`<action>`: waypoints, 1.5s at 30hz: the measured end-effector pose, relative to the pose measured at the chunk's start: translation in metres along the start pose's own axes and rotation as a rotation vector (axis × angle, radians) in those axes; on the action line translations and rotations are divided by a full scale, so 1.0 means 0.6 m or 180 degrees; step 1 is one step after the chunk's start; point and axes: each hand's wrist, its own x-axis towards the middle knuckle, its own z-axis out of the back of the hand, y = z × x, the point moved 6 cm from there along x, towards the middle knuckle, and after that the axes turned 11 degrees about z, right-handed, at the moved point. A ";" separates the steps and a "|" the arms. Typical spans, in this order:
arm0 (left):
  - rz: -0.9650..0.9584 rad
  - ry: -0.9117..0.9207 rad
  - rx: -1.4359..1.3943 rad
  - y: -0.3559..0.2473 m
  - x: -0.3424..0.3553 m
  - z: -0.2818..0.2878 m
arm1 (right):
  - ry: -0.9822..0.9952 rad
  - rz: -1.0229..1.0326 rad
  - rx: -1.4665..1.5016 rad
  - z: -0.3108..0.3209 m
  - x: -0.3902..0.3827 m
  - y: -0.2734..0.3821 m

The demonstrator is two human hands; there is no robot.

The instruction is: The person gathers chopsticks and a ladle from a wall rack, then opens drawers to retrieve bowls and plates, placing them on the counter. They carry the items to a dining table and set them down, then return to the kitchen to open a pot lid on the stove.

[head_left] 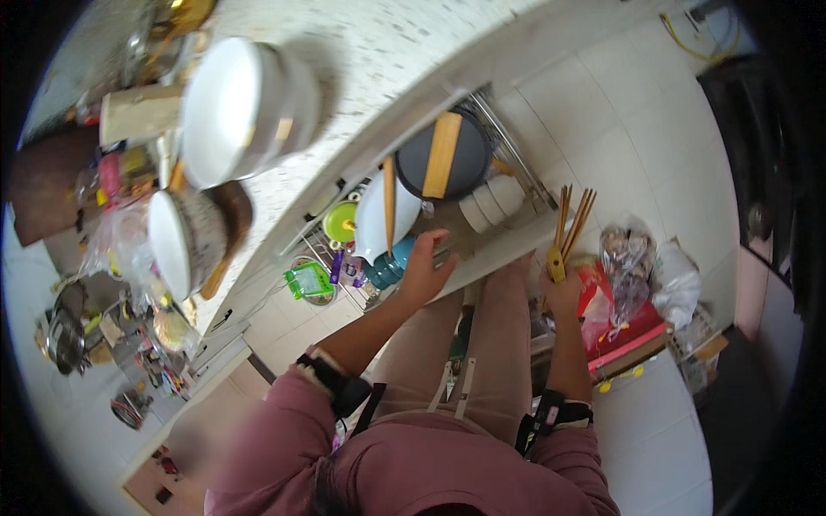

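Note:
An open drawer (482, 267) full of kitchenware lies in front of me. My left hand (423, 268) is over its near left part, fingers apart, beside some teal ribbed cups or bowls (387, 268). To the right of the drawer my right hand (561, 291) is closed around a bunch of thin wooden chopsticks (578, 225), which fan upward. A yellow piece with a hole (557, 263) shows in the same grip. In the drawer lie a dark round pan (469, 159) with a flat wooden piece (442, 155) across it, a pale blue oval dish (370, 225) and white stacked bowls (492, 205).
On the speckled counter (387, 77) at upper left stand stacked white bowls (225, 112) and another bowl (172, 245) by a wooden board. A green item (342, 222) sits at the drawer's left. Right of me are a red box (615, 322) and plastic bags (675, 284).

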 end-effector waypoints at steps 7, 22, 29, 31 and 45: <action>0.2192 0.0198 -0.0242 0.395 0.174 -0.258 | -0.0278 -0.0267 0.0572 -0.070 0.031 -0.090; 0.2301 -0.0943 -0.1602 0.362 0.305 -0.327 | -0.0002 -0.0599 0.0990 -0.168 0.037 -0.151; 0.3123 0.0529 -0.2364 0.392 0.340 -0.360 | 0.0000 -0.0517 0.0920 -0.172 0.044 -0.133; 0.3037 0.0452 -0.1991 0.389 0.340 -0.355 | 0.0022 -0.0496 0.0854 -0.170 0.050 -0.126; 0.2774 0.1421 -0.2695 0.397 0.321 -0.314 | 0.0086 -0.0377 0.0927 -0.175 0.058 -0.132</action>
